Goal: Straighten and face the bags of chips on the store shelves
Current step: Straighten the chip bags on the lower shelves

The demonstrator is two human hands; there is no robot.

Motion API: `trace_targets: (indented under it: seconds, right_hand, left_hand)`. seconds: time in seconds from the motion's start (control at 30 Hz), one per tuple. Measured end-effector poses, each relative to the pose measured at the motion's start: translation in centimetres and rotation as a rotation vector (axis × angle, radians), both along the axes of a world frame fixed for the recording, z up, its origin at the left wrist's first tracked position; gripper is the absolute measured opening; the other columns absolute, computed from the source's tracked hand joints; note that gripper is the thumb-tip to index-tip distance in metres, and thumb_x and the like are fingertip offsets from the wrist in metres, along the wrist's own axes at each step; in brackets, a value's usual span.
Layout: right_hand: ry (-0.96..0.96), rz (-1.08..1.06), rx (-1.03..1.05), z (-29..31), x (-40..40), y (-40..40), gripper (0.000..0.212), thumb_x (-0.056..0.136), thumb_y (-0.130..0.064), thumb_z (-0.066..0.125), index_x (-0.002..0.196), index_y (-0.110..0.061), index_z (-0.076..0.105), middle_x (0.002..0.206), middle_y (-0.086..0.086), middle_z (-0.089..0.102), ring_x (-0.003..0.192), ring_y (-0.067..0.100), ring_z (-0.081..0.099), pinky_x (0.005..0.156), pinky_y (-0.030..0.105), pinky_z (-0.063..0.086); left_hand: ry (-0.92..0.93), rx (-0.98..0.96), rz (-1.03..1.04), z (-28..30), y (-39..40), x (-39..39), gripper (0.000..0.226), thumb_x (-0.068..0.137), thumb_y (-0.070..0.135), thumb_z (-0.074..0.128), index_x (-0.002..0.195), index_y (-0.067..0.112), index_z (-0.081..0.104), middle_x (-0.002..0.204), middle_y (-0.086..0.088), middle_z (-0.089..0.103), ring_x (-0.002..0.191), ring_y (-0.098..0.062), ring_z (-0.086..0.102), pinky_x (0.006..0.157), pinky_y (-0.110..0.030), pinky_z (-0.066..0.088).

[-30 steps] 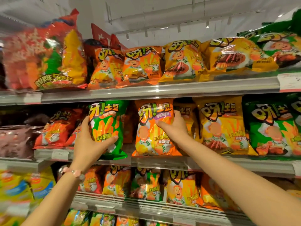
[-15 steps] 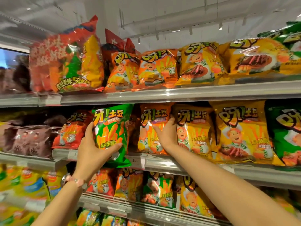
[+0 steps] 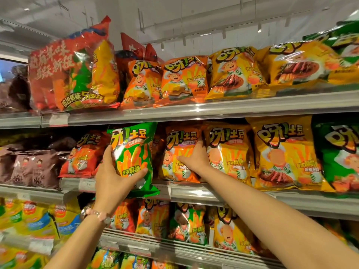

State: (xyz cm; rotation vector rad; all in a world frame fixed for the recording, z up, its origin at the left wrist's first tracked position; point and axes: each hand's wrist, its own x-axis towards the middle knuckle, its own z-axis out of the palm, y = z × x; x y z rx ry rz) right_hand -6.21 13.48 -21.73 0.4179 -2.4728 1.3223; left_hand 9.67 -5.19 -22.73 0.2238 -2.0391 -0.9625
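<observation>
On the middle shelf [image 3: 213, 193], the left hand [image 3: 114, 177] holds one bag [image 3: 132, 158] out past the front edge. Right of it, the right hand [image 3: 194, 160] rests on a second bag [image 3: 180, 156], which stands beside a third bag [image 3: 229, 154] toward the shelf's right end.

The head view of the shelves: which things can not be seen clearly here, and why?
- Green bag, head view: lower front covered by the left hand.
- Orange bag, head view: right part hidden by the right hand.
- Price label, head view: print too small.
- Green bag at far right, head view: cut by the frame edge.
- Brown bags, head view: blurred.
</observation>
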Motion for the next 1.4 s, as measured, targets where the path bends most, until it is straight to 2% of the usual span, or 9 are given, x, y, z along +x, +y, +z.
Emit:
trace_targets:
  seconds: [0.3,0.47,0.53,0.7,0.83,0.97,1.07,1.2,1.4]
  right_hand:
    - [0.132,0.19,-0.224,-0.1,5.0,0.5,0.075,0.092,-0.048,0.051,0.151,-0.022,0.013,0.157,0.003,0.016,0.142,0.022,0.024,0.108,0.031,0.026]
    - [-0.214,0.44,-0.4,-0.7,8.6,2.7,0.106,0.074,-0.054,0.072,0.15,-0.033,0.001,0.151,-0.004,0.03,0.136,0.014,0.03,0.105,0.026,0.031]
    - [-0.235,0.431,-0.421,-0.9,9.4,3.9,0.108,0.067,-0.052,0.078,0.148,-0.036,0.008,0.133,-0.017,0.041,0.12,0.005,0.042,0.088,0.016,0.042]
    - [-0.159,0.298,-0.485,-1.1,10.3,6.7,0.094,0.063,-0.042,0.084,0.137,-0.031,0.028,0.127,-0.009,0.055,0.115,0.016,0.057,0.097,0.045,0.05]
    - [-0.084,0.223,-0.476,-0.6,10.9,9.3,0.087,0.065,-0.041,0.083,0.135,-0.029,0.033,0.128,-0.005,0.056,0.118,0.019,0.055,0.098,0.048,0.048]
    - [-0.035,0.131,-0.445,-0.2,10.9,13.0,0.095,0.066,-0.045,0.081,0.143,-0.025,0.028,0.14,-0.003,0.048,0.127,0.019,0.047,0.104,0.047,0.043]
    - [-0.019,0.089,-0.46,0.1,11.1,16.2,0.103,0.065,-0.044,0.082,0.146,-0.023,0.022,0.14,-0.011,0.041,0.126,0.012,0.043,0.103,0.037,0.041]
    - [-0.016,0.07,-0.529,-0.2,11.8,20.7,0.073,0.063,-0.036,0.085,0.121,-0.027,0.042,0.122,-0.006,0.059,0.108,0.012,0.059,0.096,0.041,0.05]
    - [0.017,-0.054,-0.526,0.0,13.1,29.4,0.053,0.068,-0.031,0.083,0.113,-0.028,0.054,0.12,-0.001,0.061,0.111,0.021,0.06,0.097,0.046,0.048]
  left_hand:
    - [0.001,-0.02,-0.044,-1.4,3.1,0.8,0.121,0.052,0.061,0.081,0.149,0.033,0.014,0.148,-0.002,0.036,0.133,-0.024,0.039,0.104,-0.053,0.04]
    - [0.005,-0.128,-0.037,-2.8,7.9,1.1,0.118,0.058,0.059,0.08,0.15,0.033,0.01,0.143,-0.005,0.036,0.133,-0.025,0.033,0.106,-0.05,0.034]
    - [0.017,-0.171,-0.062,-3.2,9.9,1.2,0.119,0.058,0.06,0.078,0.151,0.031,0.009,0.139,-0.003,0.036,0.132,-0.021,0.032,0.104,-0.044,0.032]
    - [0.032,-0.241,-0.104,-3.4,13.6,1.3,0.118,0.057,0.063,0.073,0.15,0.03,0.008,0.137,-0.005,0.037,0.131,-0.022,0.031,0.102,-0.042,0.03]
    - [0.063,-0.279,-0.204,-2.9,15.5,0.7,0.117,0.055,0.069,0.07,0.145,0.042,0.0,0.142,-0.003,0.03,0.133,-0.017,0.025,0.103,-0.032,0.023]
    - [0.106,-0.261,-0.34,-2.5,16.9,-0.3,0.097,0.063,0.08,0.053,0.145,0.043,0.017,0.139,0.011,0.031,0.133,-0.012,0.03,0.104,-0.033,0.029]
    - [0.189,-0.101,-0.456,-2.0,18.0,-1.3,0.072,0.08,0.068,0.043,0.142,0.032,0.034,0.137,0.005,0.045,0.123,-0.011,0.044,0.101,-0.029,0.036]
    - [0.206,-0.013,-0.536,-1.1,20.2,-3.4,0.035,0.089,0.031,0.042,0.119,0.016,0.051,0.116,-0.008,0.057,0.108,-0.022,0.054,0.094,-0.034,0.043]
    - [0.21,-0.334,-0.55,-0.9,26.3,-4.9,0.04,0.07,0.004,0.046,0.107,-0.003,0.059,0.105,-0.015,0.058,0.102,-0.034,0.054,0.086,-0.031,0.035]
